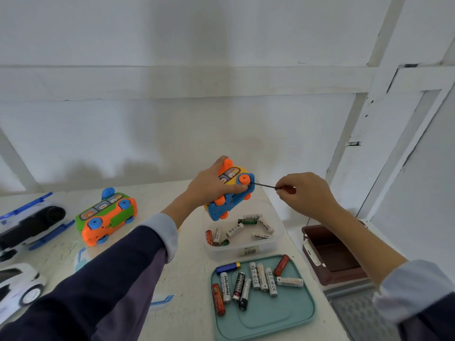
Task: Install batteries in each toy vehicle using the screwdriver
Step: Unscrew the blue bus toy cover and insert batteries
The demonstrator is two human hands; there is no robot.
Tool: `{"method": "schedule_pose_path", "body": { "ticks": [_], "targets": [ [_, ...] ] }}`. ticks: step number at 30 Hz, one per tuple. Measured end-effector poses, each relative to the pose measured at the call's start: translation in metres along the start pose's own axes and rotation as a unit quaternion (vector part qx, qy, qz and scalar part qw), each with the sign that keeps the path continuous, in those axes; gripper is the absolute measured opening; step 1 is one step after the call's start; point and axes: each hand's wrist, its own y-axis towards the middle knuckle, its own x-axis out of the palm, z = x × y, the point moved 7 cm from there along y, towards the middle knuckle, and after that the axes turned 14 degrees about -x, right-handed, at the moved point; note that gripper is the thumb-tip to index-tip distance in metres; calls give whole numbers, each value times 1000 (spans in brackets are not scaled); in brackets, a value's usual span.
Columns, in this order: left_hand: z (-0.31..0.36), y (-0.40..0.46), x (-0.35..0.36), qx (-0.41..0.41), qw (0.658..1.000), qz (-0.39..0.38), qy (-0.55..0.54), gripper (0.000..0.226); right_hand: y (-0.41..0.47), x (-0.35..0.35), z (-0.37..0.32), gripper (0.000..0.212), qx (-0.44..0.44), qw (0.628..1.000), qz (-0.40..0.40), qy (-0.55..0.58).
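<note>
Screwdriver [273, 187], pinched in your right hand [306, 193], points at the blue-and-yellow toy bus [232, 195] gripped aloft by your left hand [211, 184], 12 o'clock of the battery tub [242, 249]. Seat the tip squarely; keep the bus steady.

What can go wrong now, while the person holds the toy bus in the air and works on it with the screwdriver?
The left hand holds the blue and yellow bus unsupported above the clear tub, so a loosened screw might fall among the batteries. The thin screwdriver, pinched by the right hand, could slip toward the left fingers.
</note>
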Motion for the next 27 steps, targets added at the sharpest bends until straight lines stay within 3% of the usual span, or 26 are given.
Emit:
{"method": "schedule_pose_path", "body": {
  "ticks": [4, 9, 11, 14, 18, 24, 27],
  "targets": [
    [13, -1, 9, 60, 979, 49, 186, 98, 1, 6, 0, 18, -33, 998, -59, -12],
    [18, 8, 14, 65, 971, 66, 222, 100, 3, 16, -4, 24, -57, 991, -99, -69],
    [11, 12, 6, 36, 987, 53, 145, 97, 0, 13, 0, 23, -36, 994, -81, -60],
    [-2, 8, -11, -9, 997, 12, -69, 87, -7, 8, 3, 20, -4, 999, -42, 2],
    [-18, -4, -30, -11, 954, -49, -295, 59, -8, 11, -2, 17, 14, 996, -29, 86],
    [-23, -45, -55, 48, 874, -143, -463, 33, -2, 27, -57, 14, -14, 978, -81, 193],
    [-34, -63, -75, 59, 869, -120, -476, 29, -4, 41, -104, 15, -71, 975, -116, 175]
  ]
}}
